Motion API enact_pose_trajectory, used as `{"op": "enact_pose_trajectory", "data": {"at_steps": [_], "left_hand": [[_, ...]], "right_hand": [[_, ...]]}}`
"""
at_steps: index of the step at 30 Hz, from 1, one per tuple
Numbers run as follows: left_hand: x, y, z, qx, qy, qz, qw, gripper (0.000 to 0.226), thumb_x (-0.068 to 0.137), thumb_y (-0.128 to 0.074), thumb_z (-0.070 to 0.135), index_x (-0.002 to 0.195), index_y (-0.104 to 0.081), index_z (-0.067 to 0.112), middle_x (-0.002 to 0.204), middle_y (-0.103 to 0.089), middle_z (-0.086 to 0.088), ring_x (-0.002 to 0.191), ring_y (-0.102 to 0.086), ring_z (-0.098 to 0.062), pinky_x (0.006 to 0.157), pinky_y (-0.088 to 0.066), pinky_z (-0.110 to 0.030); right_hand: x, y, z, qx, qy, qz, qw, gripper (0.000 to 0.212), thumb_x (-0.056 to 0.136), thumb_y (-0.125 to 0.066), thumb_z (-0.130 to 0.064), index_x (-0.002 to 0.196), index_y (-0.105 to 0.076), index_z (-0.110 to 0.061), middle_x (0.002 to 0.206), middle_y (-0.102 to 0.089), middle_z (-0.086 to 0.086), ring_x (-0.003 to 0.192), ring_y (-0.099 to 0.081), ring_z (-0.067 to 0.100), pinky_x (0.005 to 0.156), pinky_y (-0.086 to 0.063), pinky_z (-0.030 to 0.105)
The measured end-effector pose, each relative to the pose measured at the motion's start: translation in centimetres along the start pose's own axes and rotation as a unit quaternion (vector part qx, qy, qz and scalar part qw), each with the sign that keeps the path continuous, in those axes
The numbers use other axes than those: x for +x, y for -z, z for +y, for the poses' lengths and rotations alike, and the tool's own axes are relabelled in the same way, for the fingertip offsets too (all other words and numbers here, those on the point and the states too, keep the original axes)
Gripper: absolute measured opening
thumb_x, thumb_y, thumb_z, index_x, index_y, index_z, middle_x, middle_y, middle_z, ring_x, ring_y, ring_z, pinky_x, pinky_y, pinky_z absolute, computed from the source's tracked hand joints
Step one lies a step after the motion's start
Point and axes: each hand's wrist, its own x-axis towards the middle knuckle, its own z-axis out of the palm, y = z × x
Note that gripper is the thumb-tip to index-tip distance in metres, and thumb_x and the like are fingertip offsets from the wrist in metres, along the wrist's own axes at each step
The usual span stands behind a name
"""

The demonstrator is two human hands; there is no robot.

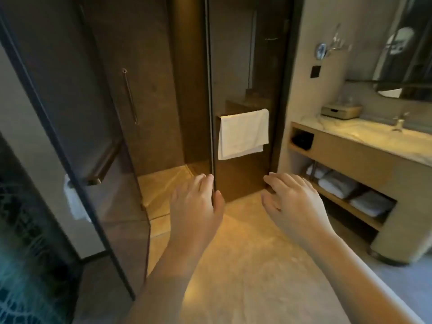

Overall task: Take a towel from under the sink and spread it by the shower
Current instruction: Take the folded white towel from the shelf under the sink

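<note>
Both hands hover empty at mid-frame, fingers spread: left hand (pixel 196 202) before the shower's glass edge (pixel 212 113), right hand (pixel 292 197) beside it. Folded towels (pixel 339 187) lie on the shelf under the sink counter (pixel 374 139), right of frame.

The sink (pixel 411 134) ran off the right edge, and so did the mirror (pixel 402 66). The folded towels (pixel 339 187) on the shelf (pixel 346 204) were blurred and partly hidden by its frame. A dark thing (pixel 302 140) in the cubby was too dim to identify.
</note>
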Motion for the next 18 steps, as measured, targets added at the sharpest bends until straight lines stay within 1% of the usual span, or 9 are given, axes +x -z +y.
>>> {"op": "enact_pose_trajectory", "data": {"at_steps": [2, 5, 8, 12, 15, 18], "left_hand": [[0.6, -2.0, 2.0, -0.04, -0.011, -0.004, 0.999, 0.041, 0.086, -0.043, 0.03, 0.119, -0.058, 0.01, 0.119, -0.064, -0.008, 0.112, -0.056, -0.025, 0.094, -0.043, -0.042], [1.3, -5.4, 5.4, -0.057, -0.041, -0.032, 0.997, 0.04, 0.089, -0.042, 0.03, 0.122, -0.056, 0.012, 0.123, -0.062, -0.005, 0.117, -0.053, -0.022, 0.096, -0.042, -0.042], [2.3, -8.9, 8.9, -0.069, -0.069, -0.051, 0.994, 0.038, 0.091, -0.046, 0.031, 0.124, -0.055, 0.015, 0.126, -0.06, -0.003, 0.118, -0.052, -0.02, 0.098, -0.04, -0.04], [3.3, -13.7, 13.9, -0.078, -0.095, -0.091, 0.988, 0.045, 0.09, -0.037, 0.036, 0.125, -0.054, 0.015, 0.129, -0.059, -0.005, 0.121, -0.051, -0.02, 0.102, -0.038, -0.042], [3.4, -17.8, 17.3, -0.089, -0.103, -0.127, 0.982, 0.04, 0.092, -0.044, 0.032, 0.127, -0.052, 0.015, 0.131, -0.056, -0.005, 0.124, -0.048, -0.02, 0.103, -0.036, -0.04], [3.2, -21.3, 20.8, -0.104, -0.127, -0.159, 0.973, 0.037, 0.09, -0.05, 0.027, 0.123, -0.056, 0.012, 0.127, -0.06, -0.008, 0.119, -0.052, -0.023, 0.099, -0.04, -0.04]], "right_hand": [[-0.4, 0.3, 2.5, -0.01, -0.019, 0.012, 1.0, 0.036, 0.089, -0.048, -0.036, 0.122, -0.055, -0.022, 0.128, -0.057, -0.003, 0.121, -0.048, 0.017, 0.103, -0.037, 0.04], [-1.2, 0.6, 7.4, -0.03, -0.056, 0.017, 0.998, 0.037, 0.089, -0.05, -0.034, 0.122, -0.055, -0.02, 0.127, -0.058, -0.001, 0.12, -0.05, 0.019, 0.101, -0.038, 0.038], [-1.7, 1.4, 12.1, -0.031, -0.1, 0.03, 0.994, 0.037, 0.087, -0.053, -0.033, 0.121, -0.055, -0.018, 0.127, -0.059, 0.002, 0.12, -0.05, 0.022, 0.102, -0.037, 0.042], [-3.0, 2.0, 18.5, -0.034, -0.151, 0.054, 0.986, 0.037, 0.084, -0.059, -0.032, 0.118, -0.058, -0.017, 0.122, -0.062, 0.004, 0.117, -0.053, 0.025, 0.102, -0.04, 0.049], [-4.2, 2.4, 23.0, -0.045, -0.193, 0.064, 0.978, 0.034, 0.082, -0.062, -0.03, 0.114, -0.061, -0.016, 0.118, -0.065, 0.006, 0.112, -0.057, 0.027, 0.098, -0.043, 0.049], [-5.6, 2.8, 27.0, -0.06, -0.243, 0.062, 0.966, 0.033, 0.081, -0.065, -0.027, 0.111, -0.062, -0.014, 0.116, -0.066, 0.008, 0.109, -0.059, 0.029, 0.095, -0.046, 0.051]]}}
